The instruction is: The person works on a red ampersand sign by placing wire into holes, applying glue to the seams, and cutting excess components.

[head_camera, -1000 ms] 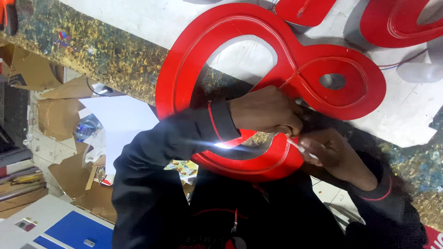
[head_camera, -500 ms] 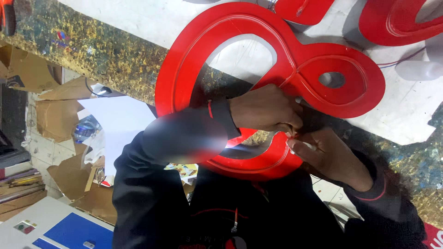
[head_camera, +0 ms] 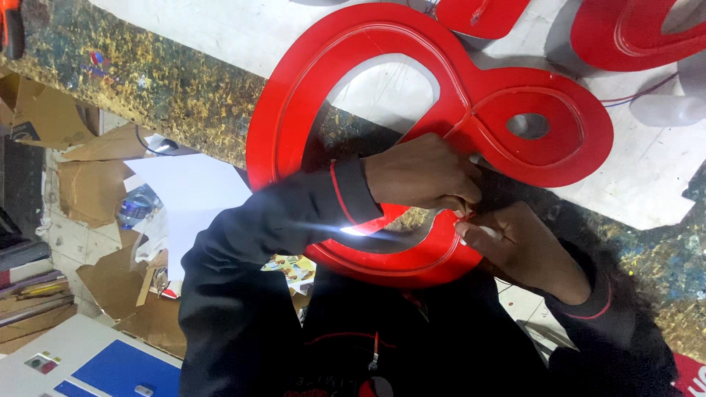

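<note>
1. Our left hand (head_camera: 423, 176) lies knuckles up on the big red sign piece (head_camera: 456, 95), fingers curled shut and pinched on something small at the point where its two loops meet; what they pinch is too small to tell.
2. Our right hand (head_camera: 518, 246) sits just below and to the right of the left one, fingertips touching it, closed around a thin pale tool or strip (head_camera: 478, 230). We judge that the hands crowd together because both are working on the same narrow spot of the rim.
3. The red sign piece spreads out from under both hands: its large loop runs up and to the left of them, its small loop with a hole lies to the upper right, and its lower curve hangs over the desk edge towards our body, probably so that we can reach the seam.
4. The desk (head_camera: 147, 73), mottled and paint-spattered, carries the piece; a white sheet (head_camera: 647, 169) lies to the right of the hands.
5. More red sign pieces (head_camera: 625, 33) lie above the hands, well apart.
6. Far to the left, down on the floor, lie cardboard scraps (head_camera: 88, 191).
</note>
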